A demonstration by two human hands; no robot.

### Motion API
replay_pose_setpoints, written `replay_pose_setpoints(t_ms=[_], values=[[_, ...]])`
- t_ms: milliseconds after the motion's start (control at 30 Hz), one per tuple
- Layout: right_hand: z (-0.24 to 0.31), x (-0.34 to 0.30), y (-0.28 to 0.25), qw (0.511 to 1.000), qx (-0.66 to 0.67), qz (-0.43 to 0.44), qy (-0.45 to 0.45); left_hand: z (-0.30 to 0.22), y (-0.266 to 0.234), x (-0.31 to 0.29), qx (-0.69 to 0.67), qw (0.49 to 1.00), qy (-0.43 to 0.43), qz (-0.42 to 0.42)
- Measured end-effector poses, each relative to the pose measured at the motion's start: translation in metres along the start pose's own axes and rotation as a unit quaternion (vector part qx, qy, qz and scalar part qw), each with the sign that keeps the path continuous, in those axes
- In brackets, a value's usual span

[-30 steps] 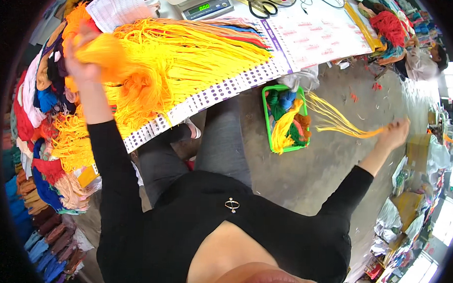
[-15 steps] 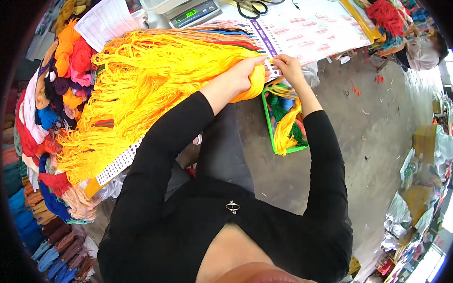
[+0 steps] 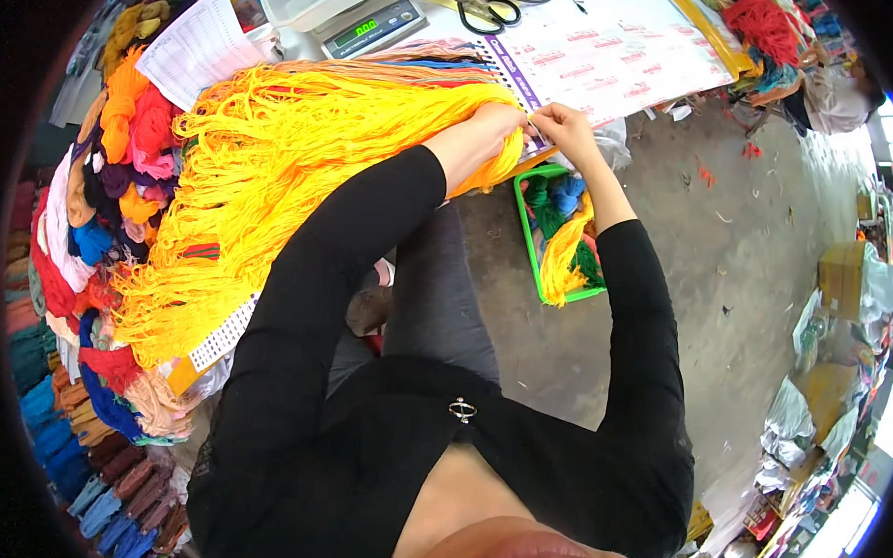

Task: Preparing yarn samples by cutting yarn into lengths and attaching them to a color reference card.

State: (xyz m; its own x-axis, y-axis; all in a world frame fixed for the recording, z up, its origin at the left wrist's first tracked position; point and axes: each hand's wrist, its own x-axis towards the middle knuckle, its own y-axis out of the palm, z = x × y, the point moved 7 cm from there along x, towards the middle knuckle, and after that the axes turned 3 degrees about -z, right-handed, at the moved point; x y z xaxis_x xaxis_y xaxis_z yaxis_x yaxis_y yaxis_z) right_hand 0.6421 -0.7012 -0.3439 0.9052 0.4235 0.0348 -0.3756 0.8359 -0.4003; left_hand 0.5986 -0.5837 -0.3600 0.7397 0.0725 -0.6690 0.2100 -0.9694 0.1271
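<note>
Left hand (image 3: 491, 129), twelve o'clock, grips yellow embroidery thread (image 3: 304, 146); right hand (image 3: 570, 134), one o'clock, beside hole-punched card (image 3: 510, 71), grip unclear. Even tension should prevent tangling.

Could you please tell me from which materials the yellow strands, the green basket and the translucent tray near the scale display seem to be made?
Yellow strands: probably thread or yarn, softly glossy; they drape in fine, loose strings. Fibre type unclear.
Green basket: likely moulded plastic, suggested by its even, bright rim.
Translucent tray: apparently plastic, smooth; pale, see-through walls, though glass is not excluded.
</note>
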Motion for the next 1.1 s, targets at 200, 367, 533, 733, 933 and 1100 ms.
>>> replay_pose_setpoints(t_ms=[200, 367, 533, 733, 933, 1100], values=[[-0.013, 0.003, 0.0, 0.995, 0.018, 0.054, 0.084, -0.006, -0.006, 0.002, 0.164, 0.979, 0.122, -0.012], [-0.008, 0.007, 0.002, 0.998, -0.055, 0.029, 0.025, -0.014, -0.055, -0.016, 0.137, 0.975, 0.174, -0.035], [-0.005, 0.002, -0.001, 0.995, -0.081, 0.027, 0.055, -0.016, -0.04, -0.02, 0.006, 0.986, 0.163, -0.033], [0.013, -0.004, -0.001, 0.978, -0.21, -0.017, -0.012, -0.019, -0.053, -0.01, -0.107, 0.986, 0.13, 0.001], [-0.009, -0.006, -0.007, 0.988, -0.15, -0.039, -0.01, -0.072, -0.039, -0.058, -0.318, 0.909, 0.04, 0.267], [-0.005, -0.006, 0.001, 0.967, 0.252, 0.031, 0.016, -0.008, -0.003, -0.03, 0.05, 0.979, 0.125, 0.153]])
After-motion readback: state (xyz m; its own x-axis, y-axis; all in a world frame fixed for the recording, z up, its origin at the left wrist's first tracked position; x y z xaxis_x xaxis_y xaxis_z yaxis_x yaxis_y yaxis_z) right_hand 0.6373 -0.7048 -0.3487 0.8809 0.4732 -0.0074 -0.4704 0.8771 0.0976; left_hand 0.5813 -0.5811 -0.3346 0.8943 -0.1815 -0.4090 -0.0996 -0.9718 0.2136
